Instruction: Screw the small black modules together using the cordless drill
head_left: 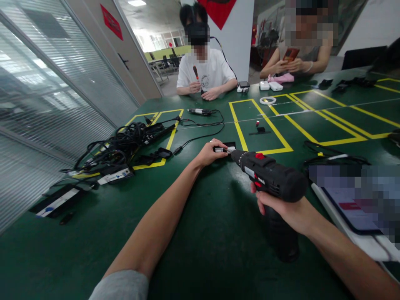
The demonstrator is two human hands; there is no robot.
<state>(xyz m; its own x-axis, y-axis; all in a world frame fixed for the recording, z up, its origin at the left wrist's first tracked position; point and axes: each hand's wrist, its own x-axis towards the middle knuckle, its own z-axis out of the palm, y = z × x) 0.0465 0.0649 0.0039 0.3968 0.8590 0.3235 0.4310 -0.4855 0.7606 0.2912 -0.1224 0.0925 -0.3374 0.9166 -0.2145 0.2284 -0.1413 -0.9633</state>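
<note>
A dark green worktop [200, 258] marked with yellow taped rectangles [262, 125] spreads under a ceiling light panel [136, 3]. Along the left runs a glass partition [46, 91] with horizontal blinds, then a grey wall carrying a red diamond sign [111, 21] — and beside it a white pillar [242, 41]. Farther back, what look like desks and chairs [164, 62] stand by bright windows [156, 41].

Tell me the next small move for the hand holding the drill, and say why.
Probably ease the black cordless drill forward a touch so its tip seats squarely on the small black block with a white label. The right hand has the nose almost at the block, the left hand pinches it against the green table, yet whether the tip touches cannot be told.
</note>
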